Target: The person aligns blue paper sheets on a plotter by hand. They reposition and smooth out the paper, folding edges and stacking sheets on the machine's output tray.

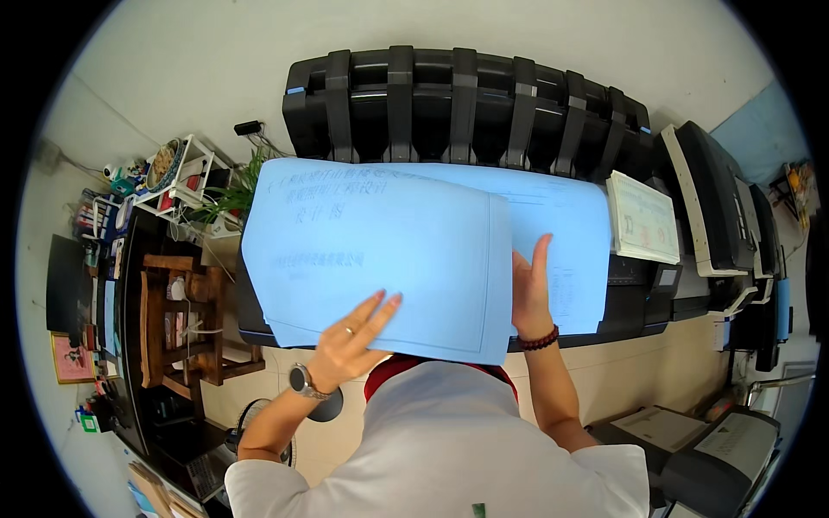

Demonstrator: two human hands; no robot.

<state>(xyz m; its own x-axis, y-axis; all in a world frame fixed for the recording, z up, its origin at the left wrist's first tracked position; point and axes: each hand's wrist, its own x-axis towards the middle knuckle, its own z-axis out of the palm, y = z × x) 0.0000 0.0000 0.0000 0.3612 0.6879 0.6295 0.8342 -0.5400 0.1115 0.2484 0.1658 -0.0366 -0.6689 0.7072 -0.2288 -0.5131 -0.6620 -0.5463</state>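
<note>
A large pale-blue printed sheet (380,233) lies across the dark machine top, its right edge overlapping another blue sheet (561,250). My left hand (350,341), with a ring and a wristwatch, rests on the upper sheet near its front edge, fingers stretched out. Against the right edge of that sheet stands my right hand (531,293), thumb pointing up and apart. Its other fingers are partly hidden behind the upper sheet. A beaded bracelet (540,338) circles the right wrist. Whether several sheets lie under the top one I cannot tell.
Behind the sheets rises a black large-format printer (458,104) with curved bands. A stack of papers (643,216) lies to the right, beside another office machine (712,198). At left are a potted plant (229,198) and a wooden chair (177,319). A grey machine (699,449) stands at lower right.
</note>
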